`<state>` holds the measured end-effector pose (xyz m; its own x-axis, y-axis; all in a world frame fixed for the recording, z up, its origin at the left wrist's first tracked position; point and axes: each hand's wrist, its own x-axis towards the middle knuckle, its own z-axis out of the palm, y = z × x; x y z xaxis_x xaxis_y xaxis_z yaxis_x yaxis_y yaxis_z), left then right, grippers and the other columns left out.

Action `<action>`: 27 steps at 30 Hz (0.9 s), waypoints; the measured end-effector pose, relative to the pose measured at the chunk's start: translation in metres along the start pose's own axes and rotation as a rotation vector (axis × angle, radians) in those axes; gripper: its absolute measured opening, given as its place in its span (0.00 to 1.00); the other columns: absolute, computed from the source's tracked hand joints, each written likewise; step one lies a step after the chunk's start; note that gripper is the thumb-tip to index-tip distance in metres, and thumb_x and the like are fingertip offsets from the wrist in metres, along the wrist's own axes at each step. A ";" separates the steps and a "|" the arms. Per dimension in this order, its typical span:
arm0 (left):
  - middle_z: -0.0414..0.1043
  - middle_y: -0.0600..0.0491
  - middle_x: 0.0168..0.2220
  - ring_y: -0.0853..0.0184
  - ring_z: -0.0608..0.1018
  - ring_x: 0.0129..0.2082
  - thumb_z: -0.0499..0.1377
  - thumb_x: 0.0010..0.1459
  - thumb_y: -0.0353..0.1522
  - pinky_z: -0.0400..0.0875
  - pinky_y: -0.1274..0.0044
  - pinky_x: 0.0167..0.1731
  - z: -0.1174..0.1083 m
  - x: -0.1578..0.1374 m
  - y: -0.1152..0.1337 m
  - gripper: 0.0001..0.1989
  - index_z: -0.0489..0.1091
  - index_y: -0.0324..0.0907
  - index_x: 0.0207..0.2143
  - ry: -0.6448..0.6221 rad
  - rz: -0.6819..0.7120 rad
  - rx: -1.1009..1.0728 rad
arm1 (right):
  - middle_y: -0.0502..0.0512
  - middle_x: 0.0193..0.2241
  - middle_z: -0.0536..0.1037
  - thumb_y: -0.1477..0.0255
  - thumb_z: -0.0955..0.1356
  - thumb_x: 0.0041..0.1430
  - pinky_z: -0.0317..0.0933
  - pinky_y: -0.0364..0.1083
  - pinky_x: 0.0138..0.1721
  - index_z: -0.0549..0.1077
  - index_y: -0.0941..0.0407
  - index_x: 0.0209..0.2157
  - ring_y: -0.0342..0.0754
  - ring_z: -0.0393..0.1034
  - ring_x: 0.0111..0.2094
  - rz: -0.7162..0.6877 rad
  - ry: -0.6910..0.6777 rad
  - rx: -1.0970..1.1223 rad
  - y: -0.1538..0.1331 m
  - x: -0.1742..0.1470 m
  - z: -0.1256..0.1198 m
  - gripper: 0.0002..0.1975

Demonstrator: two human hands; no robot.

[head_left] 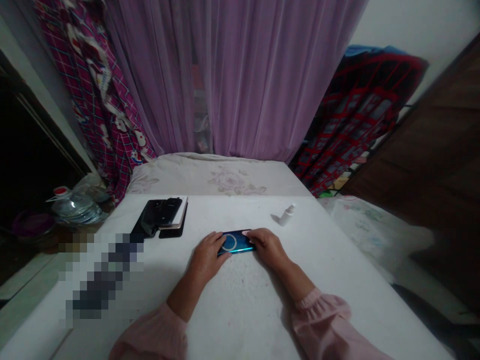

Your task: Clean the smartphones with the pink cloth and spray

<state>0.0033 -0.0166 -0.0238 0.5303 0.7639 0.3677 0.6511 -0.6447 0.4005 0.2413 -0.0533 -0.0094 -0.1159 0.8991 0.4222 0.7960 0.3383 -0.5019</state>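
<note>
The phone (243, 242) should be light and stiff, probably slick on its glossy face and breakable if dropped; its short ends and long edges look the surest places to hold. It sits just below the middle of the frame, over the white table (232, 315) (whether quite flat, I cannot tell). The left hand (207, 254) grips its left end, thumb and fingers spread across opposite edges; the right hand's (269, 247) fingers close on the right end. Shiny blue, it bears a pale ring (236, 243).
</note>
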 end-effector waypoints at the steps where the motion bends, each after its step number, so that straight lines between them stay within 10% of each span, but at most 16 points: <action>1: 0.71 0.46 0.54 0.53 0.73 0.54 0.65 0.53 0.35 0.68 0.59 0.54 0.000 0.000 0.000 0.22 0.71 0.44 0.51 0.002 -0.001 -0.005 | 0.54 0.37 0.81 0.79 0.65 0.59 0.68 0.47 0.41 0.77 0.53 0.43 0.48 0.74 0.38 -0.043 0.021 0.030 0.002 -0.007 -0.003 0.14; 11: 0.72 0.47 0.54 0.54 0.73 0.54 0.66 0.52 0.35 0.69 0.61 0.54 -0.001 0.000 -0.003 0.22 0.72 0.45 0.51 0.001 0.009 -0.013 | 0.57 0.39 0.79 0.75 0.63 0.64 0.69 0.48 0.43 0.74 0.54 0.45 0.48 0.73 0.41 -0.274 -0.001 0.087 -0.036 -0.008 0.015 0.11; 21: 0.72 0.49 0.54 0.56 0.73 0.55 0.66 0.52 0.33 0.69 0.62 0.55 -0.008 0.003 -0.014 0.22 0.71 0.47 0.51 -0.045 0.050 -0.111 | 0.58 0.40 0.79 0.74 0.63 0.65 0.70 0.49 0.43 0.73 0.52 0.48 0.48 0.74 0.41 -0.197 0.032 0.013 -0.009 -0.029 -0.015 0.13; 27: 0.72 0.49 0.54 0.56 0.73 0.55 0.65 0.52 0.33 0.68 0.62 0.55 -0.004 0.002 -0.013 0.22 0.71 0.47 0.51 -0.017 0.043 -0.099 | 0.57 0.39 0.80 0.76 0.63 0.64 0.69 0.48 0.43 0.73 0.53 0.47 0.48 0.73 0.42 -0.264 0.022 0.017 -0.028 -0.017 0.006 0.12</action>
<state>-0.0061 -0.0071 -0.0253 0.5659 0.7356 0.3725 0.5714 -0.6755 0.4660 0.2179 -0.0765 -0.0073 -0.3050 0.7727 0.5566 0.7299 0.5651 -0.3845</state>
